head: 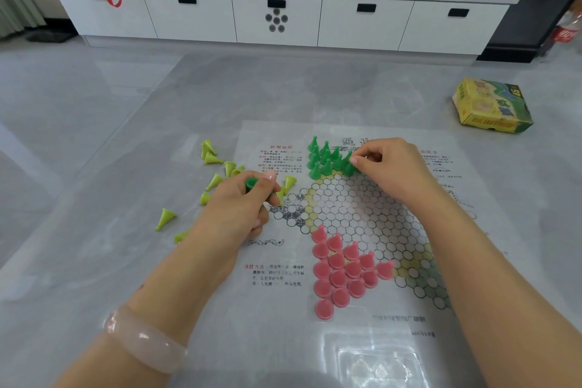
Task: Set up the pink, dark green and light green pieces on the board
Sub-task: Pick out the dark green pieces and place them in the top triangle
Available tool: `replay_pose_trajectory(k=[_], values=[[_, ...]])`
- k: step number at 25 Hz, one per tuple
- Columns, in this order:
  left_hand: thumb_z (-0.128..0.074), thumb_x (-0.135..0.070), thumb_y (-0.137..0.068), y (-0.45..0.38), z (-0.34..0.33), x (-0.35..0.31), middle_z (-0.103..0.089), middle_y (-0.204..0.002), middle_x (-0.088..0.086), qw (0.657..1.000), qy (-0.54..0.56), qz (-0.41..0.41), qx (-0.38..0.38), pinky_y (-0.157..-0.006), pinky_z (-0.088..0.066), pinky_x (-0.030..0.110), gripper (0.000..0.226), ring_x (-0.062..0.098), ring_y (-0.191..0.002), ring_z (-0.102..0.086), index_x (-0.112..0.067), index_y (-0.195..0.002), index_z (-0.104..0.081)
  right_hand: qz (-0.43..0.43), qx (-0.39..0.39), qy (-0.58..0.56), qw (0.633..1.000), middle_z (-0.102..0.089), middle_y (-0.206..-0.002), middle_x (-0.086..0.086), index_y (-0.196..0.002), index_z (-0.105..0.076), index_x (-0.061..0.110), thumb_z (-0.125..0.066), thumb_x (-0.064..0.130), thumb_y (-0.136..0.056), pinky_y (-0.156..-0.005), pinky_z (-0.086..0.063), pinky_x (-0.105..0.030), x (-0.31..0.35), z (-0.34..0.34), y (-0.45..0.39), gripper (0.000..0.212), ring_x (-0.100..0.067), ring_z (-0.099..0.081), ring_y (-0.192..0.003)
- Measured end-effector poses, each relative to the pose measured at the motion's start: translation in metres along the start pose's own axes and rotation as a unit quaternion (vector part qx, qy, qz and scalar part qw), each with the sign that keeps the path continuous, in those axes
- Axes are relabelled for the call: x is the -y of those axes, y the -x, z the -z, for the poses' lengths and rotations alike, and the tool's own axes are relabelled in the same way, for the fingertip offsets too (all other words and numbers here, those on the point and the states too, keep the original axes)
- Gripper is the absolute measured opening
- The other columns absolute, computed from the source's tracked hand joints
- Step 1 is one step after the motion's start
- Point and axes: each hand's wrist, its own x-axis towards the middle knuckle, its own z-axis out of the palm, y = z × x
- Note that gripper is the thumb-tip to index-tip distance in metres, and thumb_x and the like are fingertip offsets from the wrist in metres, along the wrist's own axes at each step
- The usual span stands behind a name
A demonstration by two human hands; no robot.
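Head view shows the dark green step: right hand (387, 164) pinches a dark green piece (349, 167) onto the board (362, 208), left hand (242, 201) grips another, light green pieces (217, 167) next.

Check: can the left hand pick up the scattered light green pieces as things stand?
Probably not yet. The left hand sits right among the light green pieces with nothing in the way, but its fingers already grip a dark green piece, which it must place first.

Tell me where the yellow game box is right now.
The yellow game box lies on the floor at the far right of the head view, beyond the board sheet's right corner.
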Motion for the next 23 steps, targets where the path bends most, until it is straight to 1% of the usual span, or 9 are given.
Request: replay_pose_trajectory(k=[6, 9, 11, 13, 14, 16, 17, 20, 23], values=[[-0.047, -0.028, -0.093, 0.000, 0.000, 0.002, -0.051, -0.066, -0.001, 1.000, -0.003, 0.001, 0.001, -0.034, -0.021, 0.014, 0.026, 0.005, -0.034, -0.027, -0.010, -0.074, -0.052, 0.006, -0.024, -0.027, 0.999, -0.061, -0.074, 0.012, -0.089, -0.070, 0.018, -0.060, 0.021, -0.086, -0.058, -0.033, -0.007, 0.003, 0.005, 0.001, 0.012, 0.004, -0.050, -0.066], [-0.046, -0.031, -0.093, -0.001, 0.001, 0.003, -0.048, -0.065, 0.000, 1.000, -0.017, -0.003, 0.001, -0.037, -0.022, 0.016, 0.028, 0.006, -0.036, -0.028, -0.011, -0.074, -0.052, 0.019, -0.038, -0.057, 0.997, -0.058, -0.070, 0.015, -0.089, -0.069, 0.020, -0.058, 0.024, -0.087, -0.057, -0.034, -0.008, 0.014, 0.011, 0.004, 0.012, 0.004, -0.050, -0.062], [-0.045, -0.037, -0.092, 0.000, 0.000, 0.002, -0.045, -0.061, 0.000, 0.999, -0.041, -0.017, 0.007, -0.038, -0.024, 0.016, 0.033, 0.005, -0.037, -0.029, -0.012, -0.071, -0.049, 0.050, 0.012, -0.104, 0.993, -0.061, -0.071, 0.011, -0.089, -0.069, 0.023, -0.058, 0.026, -0.087, -0.055, -0.038, -0.008, 0.027, 0.019, 0.010, 0.012, 0.004, -0.049, -0.056], [-0.044, -0.048, -0.086, 0.003, -0.002, 0.000, -0.040, -0.054, -0.002, 0.998, -0.052, -0.034, 0.032, -0.038, -0.024, 0.016, 0.040, 0.005, -0.036, -0.028, -0.014, -0.065, -0.043, 0.095, 0.111, -0.139, 0.979, -0.065, -0.074, 0.008, -0.092, -0.069, 0.027, -0.058, 0.027, -0.087, -0.055, -0.042, -0.007, 0.045, 0.026, 0.019, 0.013, 0.005, -0.052, -0.057], [-0.042, -0.053, -0.081, 0.005, -0.004, -0.002, -0.037, -0.051, -0.003, 0.997, -0.046, -0.042, 0.051, -0.038, -0.023, 0.016, 0.043, 0.006, -0.036, -0.027, -0.014, -0.062, -0.039, 0.116, 0.156, -0.147, 0.970, -0.066, -0.076, 0.007, -0.094, -0.069, 0.029, -0.058, 0.026, -0.087, -0.059, -0.045, -0.009, 0.052, 0.027, 0.024, 0.013, 0.001, -0.055, -0.061], [-0.038, -0.060, -0.073, 0.008, -0.007, -0.005, -0.033, -0.045, -0.006, 0.995, -0.026, -0.050, 0.084, -0.039, -0.020, 0.018, 0.048, 0.008, -0.036, -0.025, -0.014, -0.058, -0.033, 0.156, 0.214, -0.159, 0.951, -0.067, -0.077, 0.002, -0.097, -0.068, 0.031, -0.059, 0.023, -0.087, -0.065, -0.046, -0.017, 0.064, 0.025, 0.030, 0.016, -0.014, -0.059, -0.070], [-0.035, -0.062, -0.073, 0.009, -0.008, -0.005, -0.033, -0.043, -0.006, 0.995, -0.015, -0.047, 0.090, -0.039, -0.020, 0.018, 0.051, 0.009, -0.036, -0.024, -0.014, -0.057, -0.033, 0.171, 0.233, -0.164, 0.943, -0.066, -0.077, -0.001, -0.099, -0.067, 0.031, -0.059, 0.021, -0.086, -0.065, -0.046, -0.018, 0.068, 0.024, 0.032, 0.018, -0.016, -0.058, -0.070], [-0.022, -0.069, -0.074, 0.009, -0.008, -0.005, -0.034, -0.042, -0.006, 0.995, 0.022, -0.025, 0.092, -0.038, -0.023, 0.018, 0.060, 0.010, -0.036, -0.024, -0.020, -0.049, -0.046, 0.198, 0.273, -0.161, 0.928, -0.060, -0.073, 0.004, -0.105, -0.066, 0.023, -0.062, 0.016, -0.085, -0.061, -0.042, -0.010, 0.074, 0.019, 0.033, 0.022, 0.002, -0.052, -0.062], [-0.018, -0.074, -0.060, 0.010, -0.008, -0.006, -0.035, -0.042, -0.005, 0.995, 0.038, -0.010, 0.095, -0.040, -0.021, 0.019, 0.061, 0.010, -0.035, -0.024, -0.027, -0.046, -0.055, 0.206, 0.279, -0.137, 0.928, -0.057, -0.069, 0.009, -0.105, -0.067, 0.020, -0.063, 0.014, -0.085, -0.059, -0.040, -0.011, 0.075, 0.013, 0.034, 0.021, 0.003, -0.048, -0.059]])
